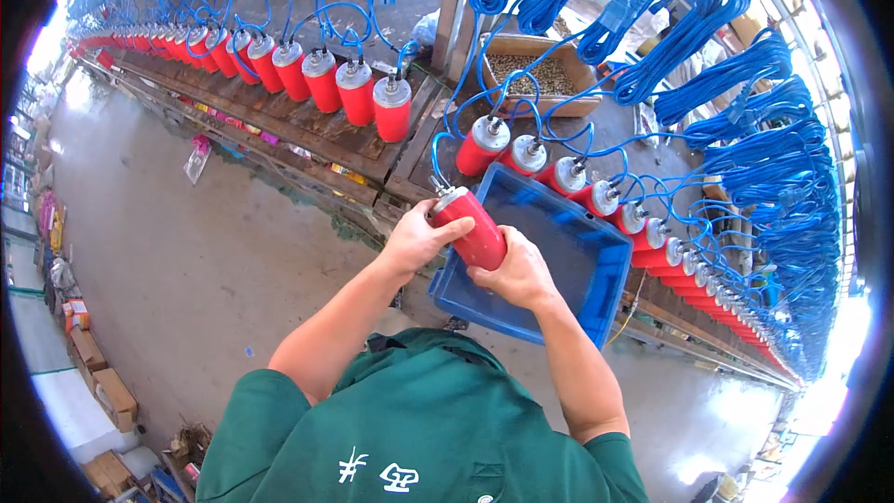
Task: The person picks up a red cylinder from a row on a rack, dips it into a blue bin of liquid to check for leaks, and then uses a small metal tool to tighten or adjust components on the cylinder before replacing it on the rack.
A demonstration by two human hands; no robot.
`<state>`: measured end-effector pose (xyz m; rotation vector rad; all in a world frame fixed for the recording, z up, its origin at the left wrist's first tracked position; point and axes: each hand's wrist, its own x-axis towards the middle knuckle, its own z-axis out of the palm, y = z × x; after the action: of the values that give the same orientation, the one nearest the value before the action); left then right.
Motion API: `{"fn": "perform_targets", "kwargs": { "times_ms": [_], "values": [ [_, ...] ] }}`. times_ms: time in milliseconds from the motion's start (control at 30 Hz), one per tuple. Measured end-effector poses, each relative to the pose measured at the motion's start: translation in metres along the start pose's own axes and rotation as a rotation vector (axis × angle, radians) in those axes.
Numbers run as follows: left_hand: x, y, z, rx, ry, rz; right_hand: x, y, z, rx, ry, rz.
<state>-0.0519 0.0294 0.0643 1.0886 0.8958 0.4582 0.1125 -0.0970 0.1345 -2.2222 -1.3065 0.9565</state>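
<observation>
A red cylinder (478, 237) with a silver metal cap and a blue cable at its top is held tilted between my two hands. My left hand (421, 240) is closed around its upper end, near the cap. Lower down, my right hand (518, 270) wraps the bottom end with the thumb along the side. The cylinder is above the left part of a blue plastic tray (568, 247) at the bench edge. Just beyond the tray stand more red cylinders (527, 156) of the same kind, their blue cables attached.
A long row of red cylinders (321, 79) lines the wooden bench (372, 154) to the left. Coiled blue cables (643, 9) hang above the bench. A cardboard box (531, 74) of small metal parts sits at the back. Cartons (114, 396) stand on the far-left floor.
</observation>
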Motion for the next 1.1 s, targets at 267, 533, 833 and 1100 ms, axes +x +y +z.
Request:
{"fn": "perform_targets", "kwargs": {
  "times_ms": [267,533,833,1100],
  "values": [
    [0.026,0.081,-0.056,-0.063,0.041,0.233,0.036,-0.067,0.048,-0.080,0.392,-0.366],
    [0.051,0.074,-0.095,0.704,0.082,0.780,0.083,-0.052,0.044,0.207,0.105,-0.311],
    [0.085,-0.003,-0.108,0.795,-0.083,0.877,-0.012,-0.137,-0.087,-0.492,-0.009,-0.498],
    [0.071,-0.012,-0.105,0.786,0.060,0.812,-0.093,-0.229,-0.135,-0.756,0.031,-0.767]
  ]
}}
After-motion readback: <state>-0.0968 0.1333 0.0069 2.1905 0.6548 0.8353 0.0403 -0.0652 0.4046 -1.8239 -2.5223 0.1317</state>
